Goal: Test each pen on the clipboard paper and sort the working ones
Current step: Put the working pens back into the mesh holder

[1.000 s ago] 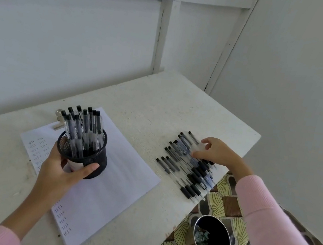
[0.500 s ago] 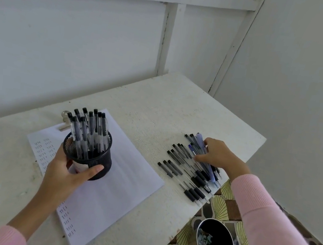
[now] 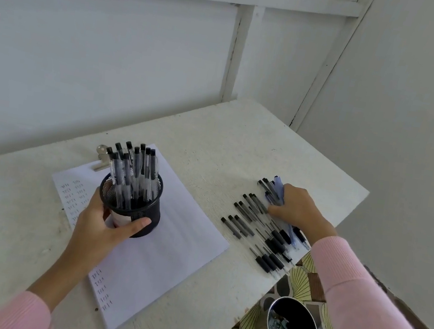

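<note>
Loose pens point(image 3: 247, 219) — gripped under the right hand point(image 3: 299, 210).

There is just one view. The camera sits up on the person's head and looks forward and down at the white worktop point(image 3: 227, 143). It is close. Both arms reach in from the bottom edge, with the left hand point(image 3: 99, 228) low on the left and the right hand point(image 3: 299, 207) further right. The wide lens also catches the wall point(image 3: 98, 62) behind.
</note>
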